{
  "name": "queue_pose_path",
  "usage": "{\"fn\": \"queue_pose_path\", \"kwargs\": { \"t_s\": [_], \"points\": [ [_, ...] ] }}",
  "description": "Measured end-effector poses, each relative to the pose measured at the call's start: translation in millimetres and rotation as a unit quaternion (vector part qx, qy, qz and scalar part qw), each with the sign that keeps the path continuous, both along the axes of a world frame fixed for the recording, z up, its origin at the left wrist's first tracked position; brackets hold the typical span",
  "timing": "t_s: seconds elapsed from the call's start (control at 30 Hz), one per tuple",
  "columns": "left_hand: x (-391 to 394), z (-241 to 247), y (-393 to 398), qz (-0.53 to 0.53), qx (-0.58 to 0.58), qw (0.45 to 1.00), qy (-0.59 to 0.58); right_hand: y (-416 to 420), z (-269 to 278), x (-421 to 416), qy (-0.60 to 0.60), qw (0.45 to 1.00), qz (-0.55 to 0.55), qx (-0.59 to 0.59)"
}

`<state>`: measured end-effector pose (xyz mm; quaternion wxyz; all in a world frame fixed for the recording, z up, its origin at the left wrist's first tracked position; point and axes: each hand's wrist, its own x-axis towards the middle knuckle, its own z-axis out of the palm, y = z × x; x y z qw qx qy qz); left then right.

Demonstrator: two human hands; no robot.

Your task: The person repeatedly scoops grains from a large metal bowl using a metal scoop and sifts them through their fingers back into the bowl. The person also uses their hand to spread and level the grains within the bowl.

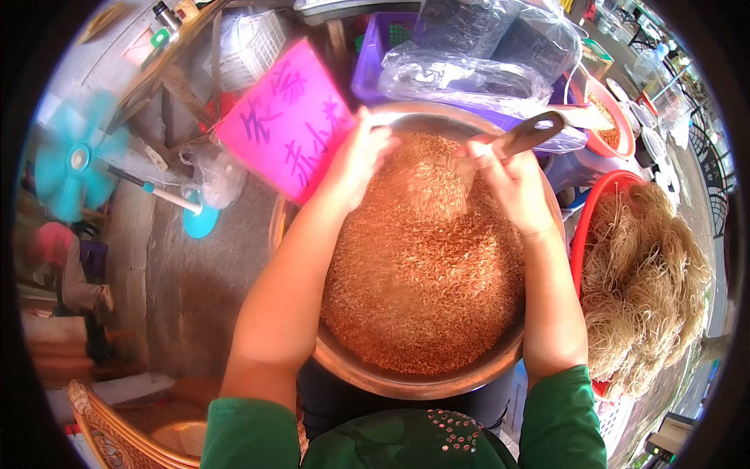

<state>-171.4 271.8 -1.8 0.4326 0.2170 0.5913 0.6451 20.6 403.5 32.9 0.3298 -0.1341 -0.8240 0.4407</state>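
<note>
A large round metal basin point(381, 384) in front of me holds a heap of reddish-brown grain point(422, 281). Held in my right hand point(504, 176) is a scoop point(530, 133), its handle pointing up to the right. The scoop's blurred head, with grain about it, lies over the heap. My left hand point(366, 158) is over the basin's upper left part, fingers apart, beside a bright pink sign point(281, 117) with black handwriting. Whether it touches the sign cannot be told.
A red basin point(581, 234) of tangled dry noodles point(644, 287) stands at right. Beyond are a purple crate point(370, 64), clear plastic bags point(463, 76) and a pink basin point(622, 117) of grain. A teal fan point(79, 157) and a carved chair point(105, 428) are at left. A person point(76, 264) is at far left.
</note>
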Motion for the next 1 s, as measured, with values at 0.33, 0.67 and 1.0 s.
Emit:
{"fn": "queue_pose_path", "kwargs": {
  "t_s": [0.33, 0.67, 1.0],
  "points": [
    [-1, -1, 1, 0.017, -0.001, 1.0, 0.017, 28, -24, -12, 0.054, 0.979, -0.106, 0.163],
    [-7, -1, -1, 0.028, 0.014, 0.999, 0.016, -2, -12, -14, -0.041, 0.994, 0.088, -0.059],
    [-3, -6, 3, 0.034, -0.021, 0.999, -0.005, 17, 11, 13, -0.002, 0.987, 0.016, -0.161]
  ]
}}
